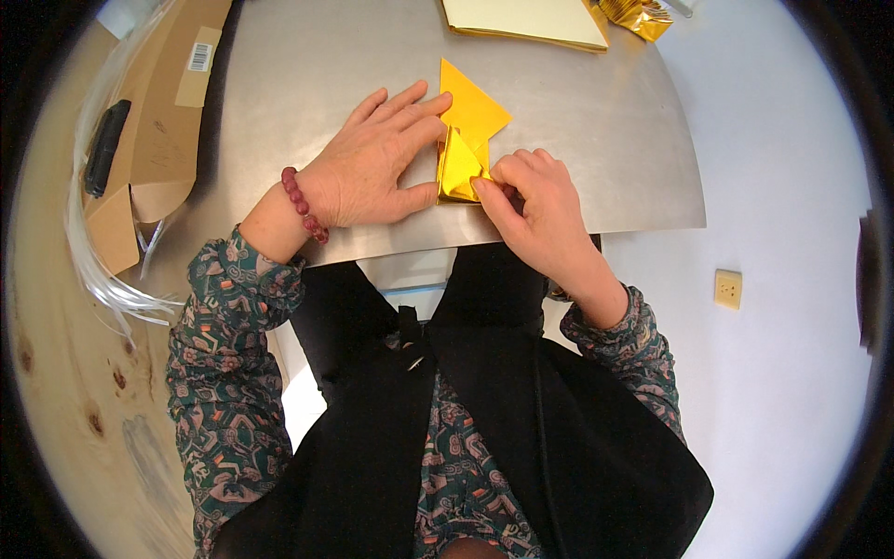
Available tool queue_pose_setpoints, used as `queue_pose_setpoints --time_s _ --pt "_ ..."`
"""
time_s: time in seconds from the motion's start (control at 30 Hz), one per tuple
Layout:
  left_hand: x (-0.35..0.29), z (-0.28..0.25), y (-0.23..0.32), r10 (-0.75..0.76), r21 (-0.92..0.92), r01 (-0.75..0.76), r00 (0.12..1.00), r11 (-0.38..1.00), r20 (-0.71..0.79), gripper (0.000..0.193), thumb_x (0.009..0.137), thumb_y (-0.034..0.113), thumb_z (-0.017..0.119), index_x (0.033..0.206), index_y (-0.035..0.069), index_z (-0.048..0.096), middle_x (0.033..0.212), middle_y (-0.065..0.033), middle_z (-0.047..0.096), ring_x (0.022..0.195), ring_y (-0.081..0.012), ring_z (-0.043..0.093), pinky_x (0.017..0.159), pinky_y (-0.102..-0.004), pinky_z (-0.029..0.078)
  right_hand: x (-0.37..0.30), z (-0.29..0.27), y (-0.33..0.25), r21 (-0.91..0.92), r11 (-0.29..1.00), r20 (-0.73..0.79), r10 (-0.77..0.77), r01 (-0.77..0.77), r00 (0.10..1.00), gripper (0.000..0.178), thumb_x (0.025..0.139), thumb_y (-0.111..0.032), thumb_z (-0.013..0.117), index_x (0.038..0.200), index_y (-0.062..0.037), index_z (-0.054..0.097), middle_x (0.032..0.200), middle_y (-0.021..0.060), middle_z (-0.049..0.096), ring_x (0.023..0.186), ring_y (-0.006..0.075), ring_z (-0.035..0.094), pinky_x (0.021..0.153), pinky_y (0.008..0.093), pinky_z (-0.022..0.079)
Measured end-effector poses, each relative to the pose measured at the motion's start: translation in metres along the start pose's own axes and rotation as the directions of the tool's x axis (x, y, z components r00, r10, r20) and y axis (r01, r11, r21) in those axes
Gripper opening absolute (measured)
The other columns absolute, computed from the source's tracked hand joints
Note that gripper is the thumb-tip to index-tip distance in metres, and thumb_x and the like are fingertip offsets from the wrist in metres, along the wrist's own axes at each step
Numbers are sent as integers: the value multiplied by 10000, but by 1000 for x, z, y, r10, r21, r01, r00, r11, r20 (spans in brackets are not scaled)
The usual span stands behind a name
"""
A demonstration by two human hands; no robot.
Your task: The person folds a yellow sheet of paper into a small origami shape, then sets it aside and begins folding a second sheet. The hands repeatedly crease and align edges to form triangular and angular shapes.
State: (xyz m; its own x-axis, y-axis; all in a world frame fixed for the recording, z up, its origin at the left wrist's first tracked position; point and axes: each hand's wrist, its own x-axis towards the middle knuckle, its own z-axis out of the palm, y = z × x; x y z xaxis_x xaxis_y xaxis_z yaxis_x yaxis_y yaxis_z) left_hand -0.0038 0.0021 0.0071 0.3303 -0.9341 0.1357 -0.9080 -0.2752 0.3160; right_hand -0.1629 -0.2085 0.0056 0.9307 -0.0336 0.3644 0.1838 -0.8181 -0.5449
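Gold paper [470, 130] (shiny), folded triangular.

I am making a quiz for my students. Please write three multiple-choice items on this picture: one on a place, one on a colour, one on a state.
1. Where is the paper stack?
A. far table edge
B. floor
C. lap

2. What colour is the bracelet?
A. blue
B. red
C. white

3. How is the gold paper?
A. flat
B. crumpled
C. partly folded

Answers:
1 A, it lies at the far edge of the table.
2 B, red beads circle the left wrist.
3 C, the left hand presses it and the right hand pinches a fold.
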Motion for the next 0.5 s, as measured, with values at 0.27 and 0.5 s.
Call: queue_pose_setpoints --time_s 0.27,0.5 --pt "1 6 0 -48 -45 46 998 998 -49 366 1121 377 539 1320 96 661 1673 -170 498 1634 -365 316 1342 -565 199 13 -7 2 27 994 149 104 -109 983 316 952 -259 753 757 -42 632 722 113 620 726 313 591 676 443 462" --pt "6 9 9 -105 -21 103 990 994 -91 385 1101 409 606 1340 114 669 1650 -156 533 1617 -352 353 1345 -533 212 22 -12 2 -12 986 258 162 -165 952 342 972 -297 734 781 -28 644 723 114 600 721 284 578 667 422 451"
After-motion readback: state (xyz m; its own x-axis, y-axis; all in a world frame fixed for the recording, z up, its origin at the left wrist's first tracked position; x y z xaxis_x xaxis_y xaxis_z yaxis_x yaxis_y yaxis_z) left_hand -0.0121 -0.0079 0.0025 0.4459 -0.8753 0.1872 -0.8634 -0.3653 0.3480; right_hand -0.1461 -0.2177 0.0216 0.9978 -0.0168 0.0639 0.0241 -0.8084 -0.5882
